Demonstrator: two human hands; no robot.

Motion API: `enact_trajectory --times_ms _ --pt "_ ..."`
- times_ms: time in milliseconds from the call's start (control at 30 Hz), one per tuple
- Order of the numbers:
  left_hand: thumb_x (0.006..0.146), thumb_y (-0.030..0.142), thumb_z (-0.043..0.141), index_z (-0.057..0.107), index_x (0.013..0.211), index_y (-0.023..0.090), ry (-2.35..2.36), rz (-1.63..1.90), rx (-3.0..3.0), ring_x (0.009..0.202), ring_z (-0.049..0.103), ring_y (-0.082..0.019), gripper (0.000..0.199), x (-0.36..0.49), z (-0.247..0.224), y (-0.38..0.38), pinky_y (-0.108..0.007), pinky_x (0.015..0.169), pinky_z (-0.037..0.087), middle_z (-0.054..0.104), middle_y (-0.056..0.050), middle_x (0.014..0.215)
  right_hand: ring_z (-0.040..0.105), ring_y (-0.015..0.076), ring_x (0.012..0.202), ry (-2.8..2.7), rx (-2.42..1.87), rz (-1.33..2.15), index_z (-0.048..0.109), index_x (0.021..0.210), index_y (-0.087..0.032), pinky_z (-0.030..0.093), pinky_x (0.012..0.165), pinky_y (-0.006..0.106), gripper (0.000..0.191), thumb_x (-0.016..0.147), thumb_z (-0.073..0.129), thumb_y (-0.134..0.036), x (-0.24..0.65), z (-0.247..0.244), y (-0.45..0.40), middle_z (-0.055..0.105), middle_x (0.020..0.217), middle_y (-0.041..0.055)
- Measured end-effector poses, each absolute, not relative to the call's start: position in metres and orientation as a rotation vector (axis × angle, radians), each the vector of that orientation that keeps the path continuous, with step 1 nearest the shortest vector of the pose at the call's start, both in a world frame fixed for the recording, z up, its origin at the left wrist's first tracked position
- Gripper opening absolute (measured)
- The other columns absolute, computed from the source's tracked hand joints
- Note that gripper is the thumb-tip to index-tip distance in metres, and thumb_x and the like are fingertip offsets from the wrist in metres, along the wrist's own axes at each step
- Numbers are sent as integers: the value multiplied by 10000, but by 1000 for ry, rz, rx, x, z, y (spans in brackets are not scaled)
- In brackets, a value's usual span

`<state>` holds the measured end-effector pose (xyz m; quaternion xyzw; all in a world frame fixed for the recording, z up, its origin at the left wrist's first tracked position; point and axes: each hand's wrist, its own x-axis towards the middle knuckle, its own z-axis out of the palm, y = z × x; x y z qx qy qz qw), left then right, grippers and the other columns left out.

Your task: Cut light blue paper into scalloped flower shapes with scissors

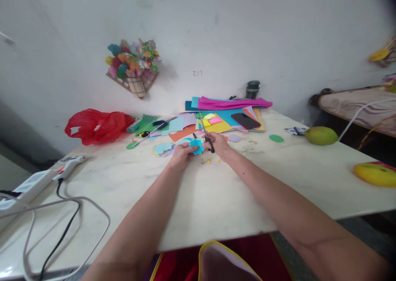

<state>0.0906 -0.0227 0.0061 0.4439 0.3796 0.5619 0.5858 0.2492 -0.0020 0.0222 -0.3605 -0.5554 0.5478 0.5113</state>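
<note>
Red bag (95, 126), green mango (321, 135) on pale table (213, 202).

passable: near tabletop (210, 206) | obstacles: left cables (71, 225), sheets (232, 103) beyond right hand (219, 145)

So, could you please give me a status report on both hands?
Left hand holding scalloped bright-blue paper cutout. Right hand gripping black-handled metal scissors. Yellow scraps nearby on white table.

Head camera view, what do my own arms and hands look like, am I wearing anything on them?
Your left arm and right arm are bare, with no sleeves in view. The left hand and right hand wear no gloves, and no watch or bracelet shows.
</note>
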Motion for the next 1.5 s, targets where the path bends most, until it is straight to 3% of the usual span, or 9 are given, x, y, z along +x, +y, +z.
enact_trajectory --times_ms 133,333,667,1067,1500 --pt "505 237 817 697 655 121 914 1342 1029 581 611 -156 224 89 7 -22 -295 638 491 678 -71 673 528 92 475 -1334 -869 1336 550 840 -187 410 463 214 379 513 740 -186 250 25 -4 558 560 -63" --pt "509 256 813 699 670 118 928 1481 995 619 626 -180 241 84 9 -19 -326 667 511 678 -77 675 534 85 438 -1492 -933 1404 556 810 -162 231 333 170 315 622 748 -325 255 27 -8 598 578 -15" --pt "465 221 823 683 657 115 910 1572 871 621 631 -195 260 85 16 -22 -352 648 515 678 -98 685 553 98 418 -1720 -913 1522 545 751 -147 295 304 174 288 782 629 -420 266 27 -7 637 581 37" --pt "551 148 764 654 701 97 875 1583 797 634 637 -163 192 81 14 -19 -284 613 527 682 -79 720 561 80 431 -1852 -943 1544 506 705 -147 326 305 152 309 792 636 -413 265 31 -12 629 584 29" --pt "559 126 751 641 681 99 843 1558 789 611 633 -160 167 83 12 -18 -291 624 527 675 -69 684 548 73 410 -1863 -946 1512 500 719 -160 303 292 148 340 755 646 -466 263 23 -7 613 569 -2"
